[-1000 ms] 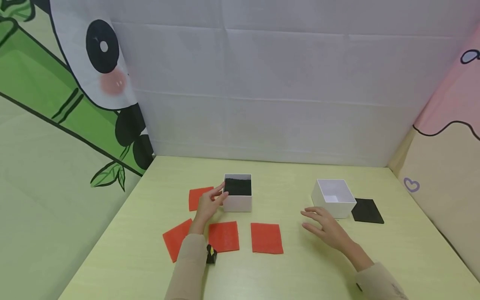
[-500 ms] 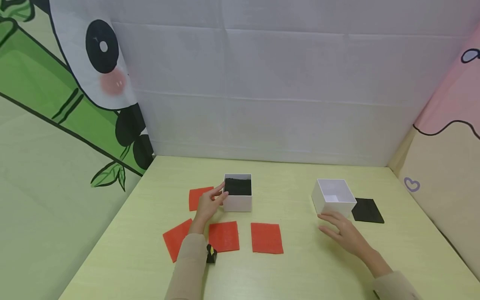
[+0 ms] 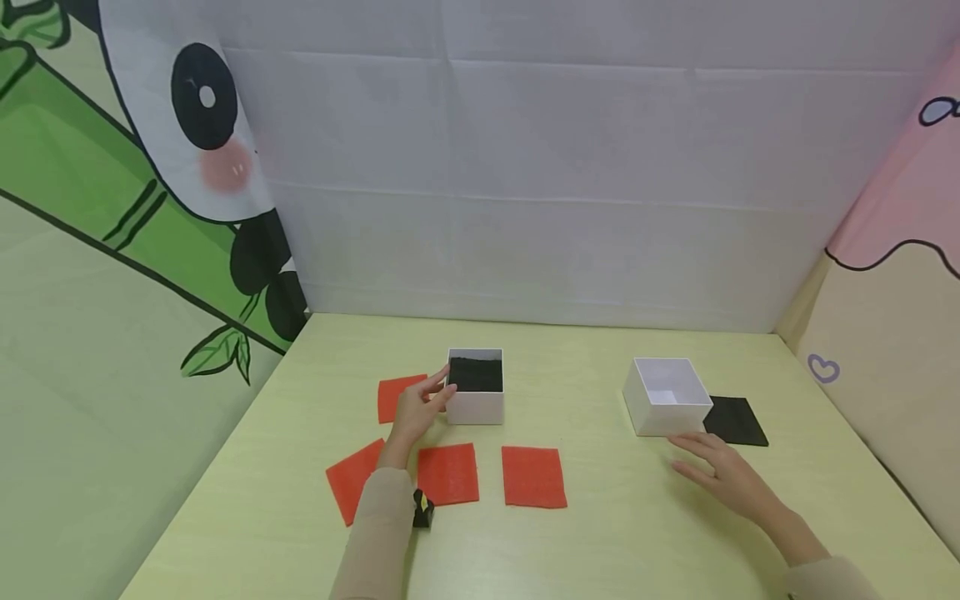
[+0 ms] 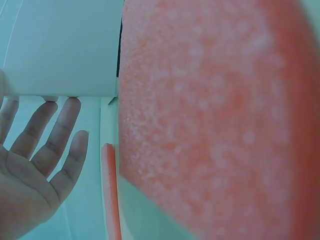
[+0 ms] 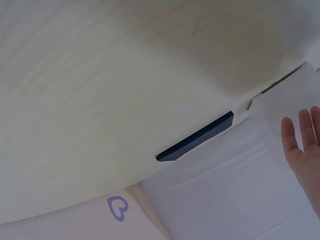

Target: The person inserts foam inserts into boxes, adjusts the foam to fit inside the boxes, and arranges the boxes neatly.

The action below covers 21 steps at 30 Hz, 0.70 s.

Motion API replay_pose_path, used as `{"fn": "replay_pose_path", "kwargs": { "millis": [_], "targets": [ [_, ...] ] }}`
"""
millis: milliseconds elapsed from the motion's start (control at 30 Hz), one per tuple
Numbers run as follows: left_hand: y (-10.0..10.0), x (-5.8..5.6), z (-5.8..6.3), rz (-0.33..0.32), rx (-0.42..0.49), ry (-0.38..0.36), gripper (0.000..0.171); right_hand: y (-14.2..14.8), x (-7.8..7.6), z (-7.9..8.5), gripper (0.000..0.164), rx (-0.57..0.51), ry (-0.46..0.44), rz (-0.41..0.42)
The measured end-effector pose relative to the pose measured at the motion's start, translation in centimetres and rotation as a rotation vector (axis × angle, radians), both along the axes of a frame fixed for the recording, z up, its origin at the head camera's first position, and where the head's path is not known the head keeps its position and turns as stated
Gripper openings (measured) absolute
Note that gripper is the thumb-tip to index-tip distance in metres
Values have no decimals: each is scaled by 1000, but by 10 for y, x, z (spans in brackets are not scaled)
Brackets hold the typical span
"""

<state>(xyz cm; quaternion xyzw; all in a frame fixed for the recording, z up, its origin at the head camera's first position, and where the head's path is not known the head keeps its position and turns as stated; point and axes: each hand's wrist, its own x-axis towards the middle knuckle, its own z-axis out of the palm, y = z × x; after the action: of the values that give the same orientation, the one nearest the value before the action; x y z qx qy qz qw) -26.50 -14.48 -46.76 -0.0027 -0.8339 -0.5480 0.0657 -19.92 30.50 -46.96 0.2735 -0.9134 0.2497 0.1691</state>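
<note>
My left hand (image 3: 415, 414) touches the left side of a white box (image 3: 476, 409) with fairly straight fingers; the left wrist view shows its fingertips against the box (image 4: 65, 55). Black square pieces (image 3: 476, 376) lie inside that box. My right hand (image 3: 729, 477) hovers over the table with relaxed fingers, holding nothing, just in front of a flat black square (image 3: 738, 422). A second white box (image 3: 664, 419) stands left of that square, and the visible part of its inside holds nothing.
Several red squares lie around my left arm: one left of the box (image 3: 393, 400), one partly under my forearm (image 3: 351, 482), two in front (image 3: 448, 475). A small black-and-yellow object (image 3: 423, 509) sits beside my left sleeve. A white cloth (image 3: 570, 192) rises behind the table.
My right hand has moved right and toward the near edge, from in front of the right box to in front of the black square. My left hand and the boxes stay in place.
</note>
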Motion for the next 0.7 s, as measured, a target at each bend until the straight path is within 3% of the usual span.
{"fn": "replay_pose_path", "kwargs": {
  "millis": [500, 700],
  "targets": [
    [1, 1, 0, 8, -5, 5, 49, 40, -1, 1, 35, 55, -18, -89],
    [1, 1, 1, 12, -6, -11, 47, 57, -9, 5, 36, 19, -86, -107]
  ]
}}
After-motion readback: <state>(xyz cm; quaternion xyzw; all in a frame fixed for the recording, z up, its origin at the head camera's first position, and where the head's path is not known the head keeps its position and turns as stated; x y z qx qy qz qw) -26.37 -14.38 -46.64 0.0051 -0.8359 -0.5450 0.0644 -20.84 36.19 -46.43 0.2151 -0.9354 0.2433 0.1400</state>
